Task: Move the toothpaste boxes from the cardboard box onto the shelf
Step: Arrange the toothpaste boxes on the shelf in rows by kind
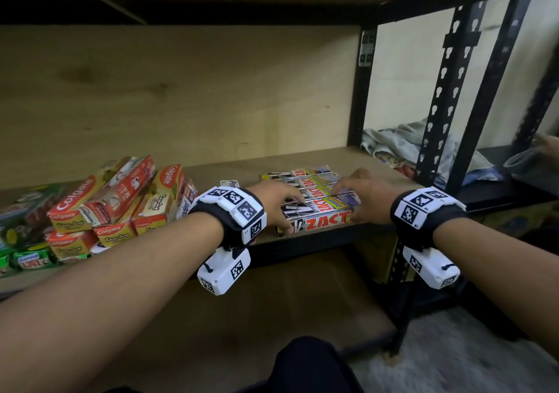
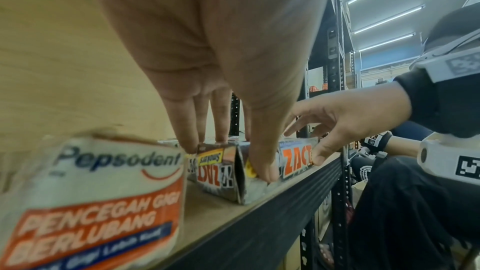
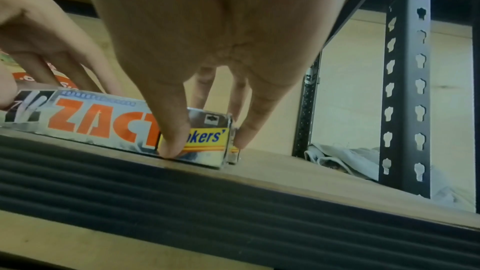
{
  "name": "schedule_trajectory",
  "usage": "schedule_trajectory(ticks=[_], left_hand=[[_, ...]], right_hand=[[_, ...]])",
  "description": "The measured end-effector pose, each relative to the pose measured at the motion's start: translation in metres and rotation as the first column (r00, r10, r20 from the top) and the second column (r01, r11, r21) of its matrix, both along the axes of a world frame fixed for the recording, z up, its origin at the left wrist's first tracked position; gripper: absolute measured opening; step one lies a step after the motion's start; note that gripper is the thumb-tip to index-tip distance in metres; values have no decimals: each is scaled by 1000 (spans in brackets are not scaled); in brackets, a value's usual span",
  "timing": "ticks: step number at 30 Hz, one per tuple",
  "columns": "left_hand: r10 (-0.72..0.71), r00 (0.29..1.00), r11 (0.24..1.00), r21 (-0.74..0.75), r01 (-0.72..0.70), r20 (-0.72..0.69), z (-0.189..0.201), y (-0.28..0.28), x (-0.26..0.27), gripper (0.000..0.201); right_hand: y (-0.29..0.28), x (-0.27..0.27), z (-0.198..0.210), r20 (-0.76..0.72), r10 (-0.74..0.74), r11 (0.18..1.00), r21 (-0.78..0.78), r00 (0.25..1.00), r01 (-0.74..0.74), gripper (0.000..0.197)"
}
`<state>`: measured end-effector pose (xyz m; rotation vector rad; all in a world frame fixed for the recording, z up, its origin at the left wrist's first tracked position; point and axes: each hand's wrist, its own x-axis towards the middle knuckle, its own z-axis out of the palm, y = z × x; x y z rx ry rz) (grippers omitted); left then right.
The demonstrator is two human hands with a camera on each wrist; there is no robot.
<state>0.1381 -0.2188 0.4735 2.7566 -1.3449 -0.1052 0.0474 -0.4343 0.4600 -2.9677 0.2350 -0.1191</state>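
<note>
Several silver Zact toothpaste boxes [image 1: 314, 181] lie side by side on the wooden shelf [image 1: 230, 171], right of middle. The front Zact box [image 1: 325, 221] stands at the shelf's front edge, its orange logo facing me. My left hand [image 1: 284, 211] pinches its left end, thumb on the front face [image 2: 296, 161] and fingers on top. My right hand [image 1: 354, 199] pinches the right end, the thumb pressing the yellow label [image 3: 207, 137] and the other fingers behind the end. The box rests on the shelf board [image 3: 285, 171].
A loose pile of red Colgate boxes [image 1: 121, 208] and green boxes [image 1: 27, 259] fills the shelf's left part. A Pepsodent box [image 2: 103, 192] stands just left of my left hand. Black perforated uprights [image 1: 444, 105] bound the shelf on the right, with crumpled cloth [image 1: 402, 147] beyond them.
</note>
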Motion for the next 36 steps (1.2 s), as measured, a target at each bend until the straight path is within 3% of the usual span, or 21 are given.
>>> schedule_trajectory(ticks=[2,6,12,15,18,21,29,31,36], left_hand=[[2,1000,1000,10,-2,-1,2,-2,1,66],[9,1000,1000,12,-9,-20,5,-4,3,65],[9,999,1000,16,-9,-43,9,-5,5,65],[-1,999,1000,16,1,-39,10,-6,6,64],[-17,1000,999,30,18,-25,11,-9,10,65],[-16,999,999,42,17,-34,11,-11,15,64],[-4,995,1000,-24,2,-98,6,-11,25,62],[14,993,999,-46,-19,-114,4,-10,29,62],[16,986,997,-69,-27,-164,1,-9,36,62]], right_hand=[[-2,0,2,-15,15,1000,-9,1000,-15,75],[-4,3,6,-60,18,998,-55,998,-21,62],[-5,6,9,-101,15,995,-96,995,-25,63],[-3,6,22,-226,30,976,-202,974,-77,62],[-2,19,46,-336,39,966,-229,941,-121,43],[0,44,59,-258,34,964,-245,966,-100,28],[25,137,48,-241,94,953,-259,966,-158,40],[25,151,42,-277,55,960,-250,959,-127,50],[22,165,36,-381,1,972,-217,925,-91,54]])
